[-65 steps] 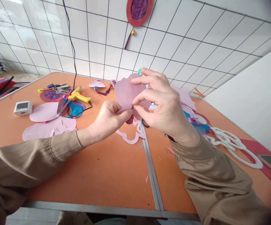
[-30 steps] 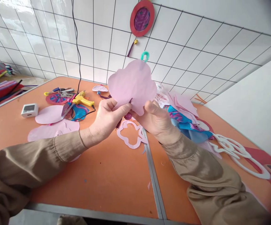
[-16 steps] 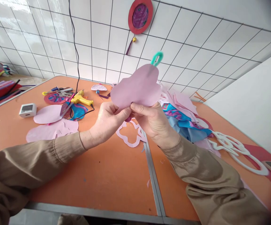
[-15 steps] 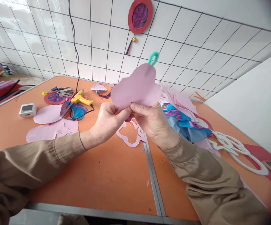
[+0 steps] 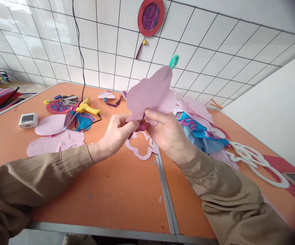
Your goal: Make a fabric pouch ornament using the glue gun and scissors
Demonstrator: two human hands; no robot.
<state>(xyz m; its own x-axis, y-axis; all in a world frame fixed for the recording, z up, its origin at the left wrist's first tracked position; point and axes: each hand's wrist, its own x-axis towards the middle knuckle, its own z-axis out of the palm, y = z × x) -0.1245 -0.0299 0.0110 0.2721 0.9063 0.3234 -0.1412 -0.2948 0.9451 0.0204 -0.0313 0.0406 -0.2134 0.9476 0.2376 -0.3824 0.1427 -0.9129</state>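
Note:
Both hands hold up a pink cloud-shaped paper cutout (image 5: 150,93) above the table. A green fuzzy loop (image 5: 173,61) sticks out of its top right end. My right hand (image 5: 171,136) pinches the lower edge, its thumb lying on the paper's near face. My left hand (image 5: 118,132) is closed at the lower left corner, thumb and fingers together. Between the hands a pink bead (image 5: 142,127) hangs on a dark cord below the paper's edge. Dark tassel threads (image 5: 130,136) show under my left fingers. The paper's far side is hidden.
On the orange table (image 5: 98,194) lie a yellow glue gun (image 5: 88,107), a small white box (image 5: 28,120) and pink paper pieces (image 5: 52,143). A flower-shaped paper outline (image 5: 139,149) lies below the hands. Blue printed fabric (image 5: 203,132) and white cutouts (image 5: 260,163) are at right.
The paper cutout has tilted and turned, its lower left corner now pointing down. The pink bead and its cord have come into clearer view between the hands.

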